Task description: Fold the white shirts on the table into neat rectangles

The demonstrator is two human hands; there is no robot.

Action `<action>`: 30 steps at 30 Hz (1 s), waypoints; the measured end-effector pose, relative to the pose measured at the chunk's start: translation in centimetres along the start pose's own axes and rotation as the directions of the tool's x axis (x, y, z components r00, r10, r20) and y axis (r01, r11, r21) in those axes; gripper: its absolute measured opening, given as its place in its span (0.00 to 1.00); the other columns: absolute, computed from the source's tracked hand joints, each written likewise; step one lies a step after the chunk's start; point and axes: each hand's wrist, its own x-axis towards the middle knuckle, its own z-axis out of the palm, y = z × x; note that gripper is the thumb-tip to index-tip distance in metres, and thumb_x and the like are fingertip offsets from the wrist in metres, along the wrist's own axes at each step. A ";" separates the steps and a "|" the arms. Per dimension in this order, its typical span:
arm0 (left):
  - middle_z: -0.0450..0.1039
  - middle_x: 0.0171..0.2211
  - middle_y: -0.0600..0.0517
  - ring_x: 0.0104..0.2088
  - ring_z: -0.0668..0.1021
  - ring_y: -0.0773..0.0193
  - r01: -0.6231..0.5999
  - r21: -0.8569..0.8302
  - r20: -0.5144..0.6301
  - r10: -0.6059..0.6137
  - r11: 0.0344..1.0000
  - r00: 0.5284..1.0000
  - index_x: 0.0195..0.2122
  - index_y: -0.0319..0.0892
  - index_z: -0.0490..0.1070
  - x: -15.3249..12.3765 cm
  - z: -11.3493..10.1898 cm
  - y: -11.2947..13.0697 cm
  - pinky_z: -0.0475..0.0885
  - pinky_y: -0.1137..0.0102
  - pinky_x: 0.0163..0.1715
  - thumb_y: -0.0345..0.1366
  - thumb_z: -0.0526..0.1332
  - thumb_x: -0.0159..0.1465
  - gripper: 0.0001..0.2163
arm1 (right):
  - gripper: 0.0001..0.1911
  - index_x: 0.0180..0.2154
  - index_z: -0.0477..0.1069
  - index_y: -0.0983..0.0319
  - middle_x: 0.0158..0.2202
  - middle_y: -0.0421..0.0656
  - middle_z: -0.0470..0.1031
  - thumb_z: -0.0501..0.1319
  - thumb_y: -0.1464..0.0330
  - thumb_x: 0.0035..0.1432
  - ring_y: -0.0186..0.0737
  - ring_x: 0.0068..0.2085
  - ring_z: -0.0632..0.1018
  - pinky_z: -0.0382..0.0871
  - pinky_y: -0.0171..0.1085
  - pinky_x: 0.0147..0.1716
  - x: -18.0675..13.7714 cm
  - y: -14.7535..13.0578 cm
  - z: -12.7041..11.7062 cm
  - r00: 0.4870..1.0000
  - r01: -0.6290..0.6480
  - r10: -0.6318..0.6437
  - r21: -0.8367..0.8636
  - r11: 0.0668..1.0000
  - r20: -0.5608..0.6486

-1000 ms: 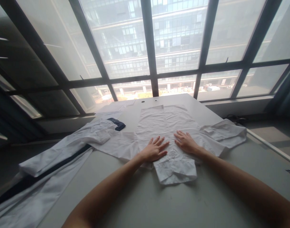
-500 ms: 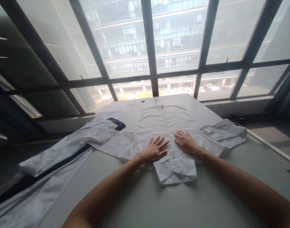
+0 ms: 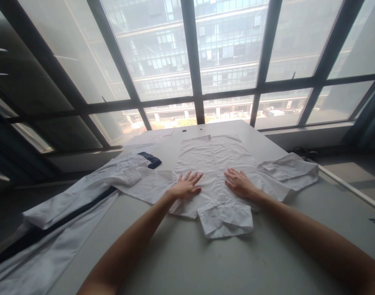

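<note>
shirt (image 3: 216,164): thin white cloth, matt, finely creased, lightly wrinkled where the 2 bare hands press on it
collar (image 3: 227,219): the same white cloth, stiffer-looking, with stitched edges
table (image 3: 190,258): smooth pale grey top, matt with a faint sheen
second garment (image 3: 82,192): white cloth, matt, with dark navy cloth trim
window frame (image 3: 193,61): dark bars, smooth, dull finish
panes (image 3: 230,45): glass, hazy
</note>
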 end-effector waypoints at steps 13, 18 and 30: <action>0.46 0.74 0.46 0.73 0.48 0.45 -0.191 0.005 -0.189 0.189 0.982 0.964 0.73 0.52 0.52 0.9 2.6 4.8 0.46 0.39 0.67 0.53 0.44 0.75 0.28 | 0.30 0.69 0.60 0.62 0.73 0.53 0.53 0.49 0.58 0.71 0.50 0.73 0.53 0.43 0.57 0.69 -0.2 -0.2 -0.1 1.000 -0.010 0.010 -0.007 1.000 0.000; 0.47 0.74 0.46 0.73 0.49 0.44 -0.197 0.039 -0.209 0.201 0.980 0.957 0.73 0.51 0.53 0.7 2.7 4.7 0.48 0.38 0.67 0.53 0.44 0.76 0.27 | 0.30 0.68 0.60 0.63 0.73 0.54 0.54 0.50 0.58 0.71 0.50 0.73 0.53 0.43 0.58 0.69 -0.2 -0.1 -0.2 1.000 -0.010 0.011 -0.008 1.000 0.001; 0.53 0.72 0.47 0.72 0.53 0.40 0.245 -0.061 -0.297 -0.252 0.967 0.921 0.70 0.52 0.59 1.8 3.2 3.3 0.40 0.28 0.62 0.49 0.44 0.75 0.25 | 0.29 0.68 0.60 0.62 0.72 0.54 0.55 0.50 0.58 0.71 0.51 0.73 0.54 0.44 0.59 0.69 0.0 0.1 0.1 1.000 -0.005 0.005 -0.009 1.000 -0.007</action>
